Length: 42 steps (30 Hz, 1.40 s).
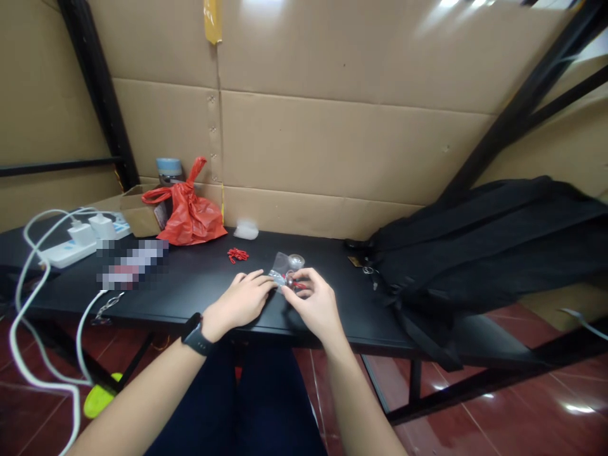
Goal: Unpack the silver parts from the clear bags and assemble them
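On the black table [190,278], my left hand [244,299] lies low with its fingers stretched out, their tips at the edge of a small clear plastic bag [279,266]. My right hand [316,301] pinches a small round shiny object [290,280] between thumb and fingers, with something red beside it at the palm side. A round clear piece [297,261] sits just beyond my right fingers. Farther left lies a small pile of red pieces [237,254]. What exactly the shiny object is remains too small to tell.
A red plastic bag [192,218], a cardboard box [140,215] and a power strip [71,250] with white cables stand at the left. A white translucent item [246,230] lies by the cardboard wall. Black fabric [484,247] covers the right side.
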Motion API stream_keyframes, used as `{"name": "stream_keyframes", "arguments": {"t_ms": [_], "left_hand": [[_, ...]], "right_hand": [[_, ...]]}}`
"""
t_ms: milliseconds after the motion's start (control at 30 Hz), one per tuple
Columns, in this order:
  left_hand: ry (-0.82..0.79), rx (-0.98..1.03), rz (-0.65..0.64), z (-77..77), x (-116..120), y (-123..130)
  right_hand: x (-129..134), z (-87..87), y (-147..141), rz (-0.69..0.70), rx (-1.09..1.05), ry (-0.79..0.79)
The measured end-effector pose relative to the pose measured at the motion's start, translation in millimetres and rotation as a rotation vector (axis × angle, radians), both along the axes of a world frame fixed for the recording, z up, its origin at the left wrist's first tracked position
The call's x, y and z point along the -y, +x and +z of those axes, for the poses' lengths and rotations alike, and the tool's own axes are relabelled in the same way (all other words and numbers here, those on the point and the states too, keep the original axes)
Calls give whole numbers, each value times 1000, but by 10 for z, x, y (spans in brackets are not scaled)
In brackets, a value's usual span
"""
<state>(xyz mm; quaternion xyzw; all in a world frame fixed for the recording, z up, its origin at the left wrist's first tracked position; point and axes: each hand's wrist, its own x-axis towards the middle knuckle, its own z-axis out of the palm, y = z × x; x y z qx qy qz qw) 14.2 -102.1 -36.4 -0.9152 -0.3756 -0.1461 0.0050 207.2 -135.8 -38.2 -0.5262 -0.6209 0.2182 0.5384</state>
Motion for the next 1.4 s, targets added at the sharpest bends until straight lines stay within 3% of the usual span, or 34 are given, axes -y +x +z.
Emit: {"name": "stream_keyframes", "arguments": {"t_ms": [267, 633, 800, 967, 1233, 1400], "left_hand": [[129, 43, 29, 27, 418, -264], [131, 49, 43, -112, 577, -421], [151, 75, 52, -160, 609, -441], [94, 56, -5, -110, 631, -470], [17, 76, -66, -78, 628, -498], [3, 89, -89, -54, 632, -509]], "right_hand": [[73, 16, -1, 297, 118, -14], [229, 150, -35, 283, 555, 14], [214, 117, -55, 232, 569, 39], [177, 70, -103, 255, 521, 42], [198, 126, -9, 439, 381, 21], [184, 106, -19, 322, 500, 71]]}}
